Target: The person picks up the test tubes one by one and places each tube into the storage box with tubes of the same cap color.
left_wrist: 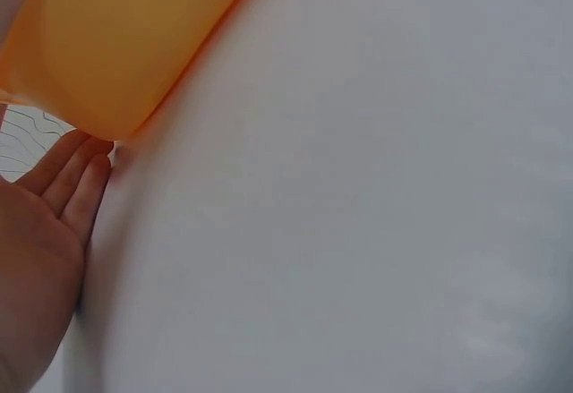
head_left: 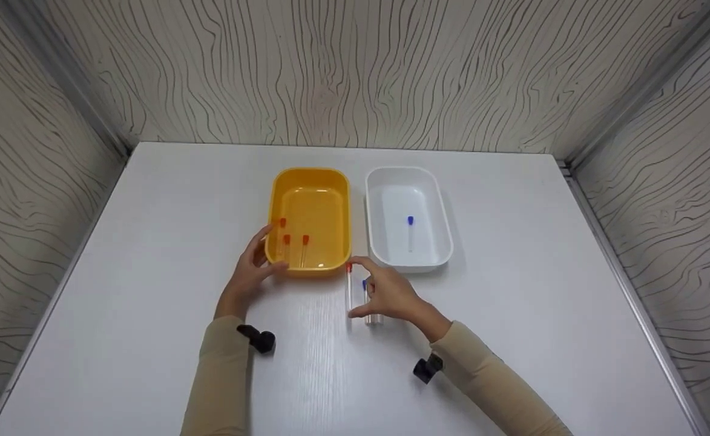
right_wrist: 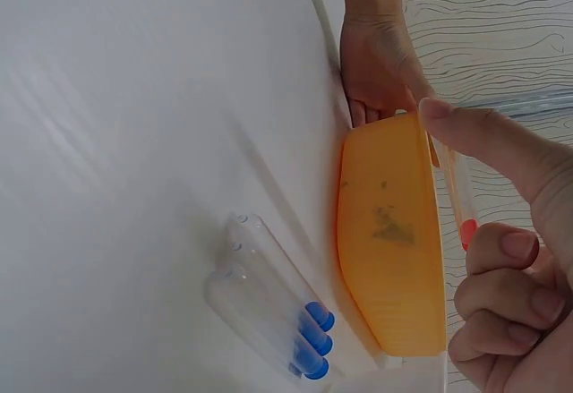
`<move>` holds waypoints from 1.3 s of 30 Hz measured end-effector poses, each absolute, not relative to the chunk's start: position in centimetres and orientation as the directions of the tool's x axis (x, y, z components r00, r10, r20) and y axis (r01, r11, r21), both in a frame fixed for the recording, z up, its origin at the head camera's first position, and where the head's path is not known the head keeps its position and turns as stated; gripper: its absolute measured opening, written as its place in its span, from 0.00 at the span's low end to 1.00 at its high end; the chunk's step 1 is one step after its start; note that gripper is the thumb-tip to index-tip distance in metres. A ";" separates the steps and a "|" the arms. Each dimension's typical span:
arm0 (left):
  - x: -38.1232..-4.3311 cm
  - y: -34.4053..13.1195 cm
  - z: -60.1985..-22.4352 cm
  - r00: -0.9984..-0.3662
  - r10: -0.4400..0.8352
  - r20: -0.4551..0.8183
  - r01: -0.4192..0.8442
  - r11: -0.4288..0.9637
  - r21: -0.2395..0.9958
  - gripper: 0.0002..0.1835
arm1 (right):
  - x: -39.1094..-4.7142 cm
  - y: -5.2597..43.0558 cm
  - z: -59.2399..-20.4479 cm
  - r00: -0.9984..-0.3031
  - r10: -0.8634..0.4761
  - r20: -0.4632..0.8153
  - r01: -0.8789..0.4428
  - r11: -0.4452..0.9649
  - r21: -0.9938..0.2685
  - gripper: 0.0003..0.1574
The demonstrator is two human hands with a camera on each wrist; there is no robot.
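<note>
My right hand [head_left: 388, 293] pinches a red-capped clear test tube [head_left: 349, 293] lengthwise between thumb and index finger, in front of the yellow tray; its other fingers are curled in. Below this hand, three blue-capped test tubes [right_wrist: 269, 299] lie side by side on the table, partly hidden in the head view. My left hand [head_left: 250, 269] grips the front left corner of the yellow tray [head_left: 342, 212], with the thumb at the front rim and fingers along the left side. Inside that tray lie three red-capped test tubes [head_left: 305, 248] near the front.
A white tray [head_left: 442, 218] stands right of the yellow one, a narrow gap between them, with one blue-capped test tube [head_left: 410, 233] in it. The white table [head_left: 506, 242] is bounded by wood-patterned panels [head_left: 330, 72] at the back and sides.
</note>
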State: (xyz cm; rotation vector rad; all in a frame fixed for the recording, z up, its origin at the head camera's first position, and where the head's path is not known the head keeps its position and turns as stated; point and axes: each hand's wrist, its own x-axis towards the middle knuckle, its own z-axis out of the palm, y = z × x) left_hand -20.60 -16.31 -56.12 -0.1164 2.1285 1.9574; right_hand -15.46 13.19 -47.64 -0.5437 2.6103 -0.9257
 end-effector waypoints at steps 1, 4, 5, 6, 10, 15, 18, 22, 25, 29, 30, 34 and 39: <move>-20.6 -16.3 -56.1 -0.965 0.108 -0.240 -0.230 0.098 0.968 0.45 | -15.5 13.2 -47.5 -0.877 -0.456 -0.153 -0.255 0.710 -0.656 0.58; -20.6 -16.3 -56.0 -0.958 0.100 -0.267 -0.257 0.104 0.961 0.46 | -15.9 13.1 -47.2 -0.876 -0.465 -0.127 -0.266 0.687 -0.677 0.58; -20.6 -16.3 -56.0 -0.957 0.100 -0.273 -0.262 0.107 0.959 0.46 | -16.1 13.0 -47.2 -0.877 -0.465 -0.126 -0.261 0.679 -0.687 0.58; -20.6 -16.3 -56.1 -0.955 0.099 -0.279 -0.268 0.110 0.957 0.46 | -16.2 13.0 -47.1 -0.878 -0.461 -0.129 -0.253 0.676 -0.692 0.58; -20.7 -16.4 -56.1 -0.956 0.106 -0.272 -0.260 0.112 0.959 0.46 | -16.9 12.8 -46.7 -0.883 -0.457 -0.105 -0.257 0.660 -0.706 0.58; -20.6 -16.4 -56.0 -0.965 0.120 -0.232 -0.222 0.089 0.971 0.45 | -17.7 12.4 -46.5 -0.891 -0.448 -0.069 -0.269 0.646 -0.715 0.58; -20.4 -16.3 -55.9 -0.968 0.127 -0.217 -0.209 0.078 0.975 0.45 | -17.9 12.1 -46.3 -0.896 -0.439 -0.072 -0.255 0.641 -0.724 0.57; -20.3 -16.2 -55.7 -0.970 0.122 -0.210 -0.201 0.081 0.976 0.44 | -18.2 11.7 -46.2 -0.896 -0.439 -0.067 -0.257 0.635 -0.728 0.57; -20.3 -16.2 -55.7 -0.969 0.119 -0.214 -0.206 0.081 0.975 0.44 | -18.5 11.3 -46.1 -0.894 -0.445 -0.056 -0.269 0.633 -0.726 0.56; -20.4 -16.1 -55.8 -0.967 0.111 -0.228 -0.220 0.082 0.972 0.44 | -19.0 10.8 -45.8 -0.891 -0.451 -0.057 -0.273 0.632 -0.725 0.56; -20.4 -16.1 -55.9 -0.966 0.107 -0.233 -0.225 0.081 0.971 0.44 | -19.1 10.7 -45.8 -0.890 -0.453 -0.057 -0.274 0.629 -0.728 0.56; -20.4 -16.2 -55.9 -0.965 0.106 -0.241 -0.233 0.079 0.969 0.44 | -19.8 10.2 -45.8 -0.885 -0.463 -0.044 -0.277 0.601 -0.750 0.56; -20.4 -16.2 -55.9 -0.965 0.105 -0.241 -0.233 0.079 0.969 0.44 | -20.4 9.5 -46.0 -0.893 -0.449 -0.026 -0.271 0.585 -0.765 0.57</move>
